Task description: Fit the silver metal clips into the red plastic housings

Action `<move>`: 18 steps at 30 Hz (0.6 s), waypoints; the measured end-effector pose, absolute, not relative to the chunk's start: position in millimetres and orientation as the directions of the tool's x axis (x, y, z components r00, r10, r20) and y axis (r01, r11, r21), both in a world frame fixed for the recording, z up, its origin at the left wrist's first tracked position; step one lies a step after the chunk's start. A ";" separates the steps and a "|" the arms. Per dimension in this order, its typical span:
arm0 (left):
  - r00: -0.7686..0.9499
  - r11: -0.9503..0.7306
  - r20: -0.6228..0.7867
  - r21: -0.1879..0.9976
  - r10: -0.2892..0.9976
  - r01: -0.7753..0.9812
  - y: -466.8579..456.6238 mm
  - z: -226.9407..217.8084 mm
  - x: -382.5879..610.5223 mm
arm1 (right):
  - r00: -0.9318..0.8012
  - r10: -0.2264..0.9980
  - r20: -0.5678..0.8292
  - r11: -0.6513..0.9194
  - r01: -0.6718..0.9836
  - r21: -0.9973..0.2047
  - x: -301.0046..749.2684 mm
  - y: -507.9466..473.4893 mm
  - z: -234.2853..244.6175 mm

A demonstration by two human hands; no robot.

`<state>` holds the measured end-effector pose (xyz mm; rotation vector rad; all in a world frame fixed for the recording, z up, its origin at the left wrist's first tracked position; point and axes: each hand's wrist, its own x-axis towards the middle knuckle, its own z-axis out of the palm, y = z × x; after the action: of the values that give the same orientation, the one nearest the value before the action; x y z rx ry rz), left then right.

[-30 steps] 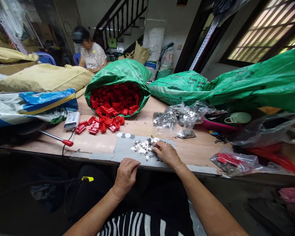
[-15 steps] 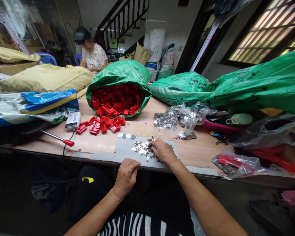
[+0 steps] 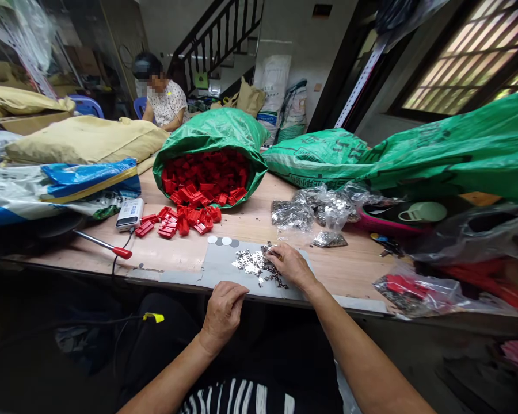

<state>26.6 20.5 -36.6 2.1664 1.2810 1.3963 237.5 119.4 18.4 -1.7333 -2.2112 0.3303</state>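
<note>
Small shiny metal pieces (image 3: 250, 261) lie in a loose pile on a grey mat (image 3: 218, 270) at the table's front edge. My right hand (image 3: 291, 264) reaches over the pile's right side, fingertips pinched together among the pieces. Whatever is between those fingertips is too small to make out. At the mat's front edge, my left hand (image 3: 225, 307) is closed, thumb and fingers pressed together. Anything in that pinch is hidden. Pale round discs (image 3: 227, 241) sit along the mat's back edge. Beyond them lie several red plastic parts (image 3: 183, 220).
A green sack (image 3: 216, 129) full of red parts lies open toward me. Bags of metal pieces (image 3: 291, 213) stand to its right. A power bank (image 3: 130, 214) and a red-tipped lever (image 3: 121, 253) are at left. A person (image 3: 168, 103) sits across the room.
My right hand has shifted slightly, uncovering more dark pieces at the pile's right side. My left hand keeps nearly the same pose. The whole view has moved a little.
</note>
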 end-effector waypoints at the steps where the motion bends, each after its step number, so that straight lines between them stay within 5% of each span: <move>1: 0.148 -0.578 0.603 0.620 0.784 0.531 20.6 -36.6 26.7 | -0.227 0.970 0.089 0.244 0.898 -0.365 237.0 119.6 19.4; 9: 0.135 -0.570 0.592 0.650 0.794 0.504 20.3 -35.0 28.4 | -0.275 0.960 0.057 0.279 0.908 -0.312 232.0 117.5 26.2; 18: 0.074 -0.558 0.597 0.688 0.799 0.465 32.8 -22.0 17.1 | -0.321 0.928 0.188 0.372 0.808 -0.456 214.6 144.3 28.9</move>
<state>17.1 32.8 -22.0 2.0410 1.2609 1.4772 214.6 144.3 28.9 -1.5058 -2.2220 0.3910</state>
